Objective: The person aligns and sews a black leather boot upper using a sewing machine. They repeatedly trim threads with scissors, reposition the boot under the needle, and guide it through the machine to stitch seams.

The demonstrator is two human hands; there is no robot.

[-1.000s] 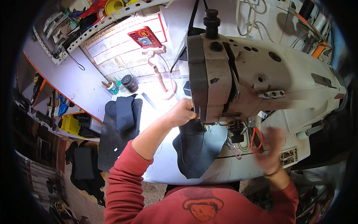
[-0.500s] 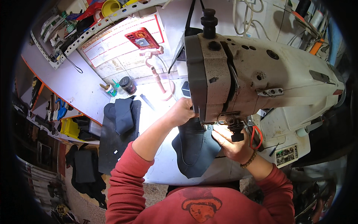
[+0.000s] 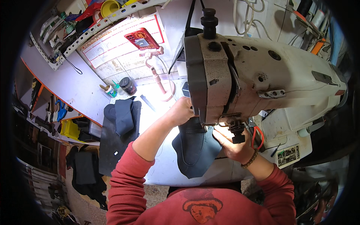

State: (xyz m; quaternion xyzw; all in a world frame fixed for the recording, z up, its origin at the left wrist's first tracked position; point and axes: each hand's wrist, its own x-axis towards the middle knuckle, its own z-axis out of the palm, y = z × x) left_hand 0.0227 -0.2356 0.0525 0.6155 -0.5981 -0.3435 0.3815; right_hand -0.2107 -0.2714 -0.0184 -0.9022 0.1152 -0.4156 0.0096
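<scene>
A dark blue-black leather piece (image 3: 193, 155) lies on the white table under the head of a sewing machine (image 3: 225, 75). A curved seam line runs across it, and its rounded lower end points towards me. My left hand (image 3: 182, 111) is at the leather's far edge, its fingers mostly hidden behind the machine head. On the right edge, close beside the presser area, my right hand (image 3: 236, 146) is closed on the leather, thumb towards the seam. Machine parts cover some of its fingers.
Left of the work, folded dark pieces (image 3: 124, 118) rest on a black board (image 3: 112, 153). Behind stand a pink phone stand (image 3: 159, 82) with a red phone (image 3: 141, 39) and a dark jar (image 3: 128, 86). Red-handled scissors (image 3: 258, 137) and a small parts tray (image 3: 288, 155) are at right.
The leather piece has shifted very slightly away from me and to the left. Both hands stay in nearly the same places.
</scene>
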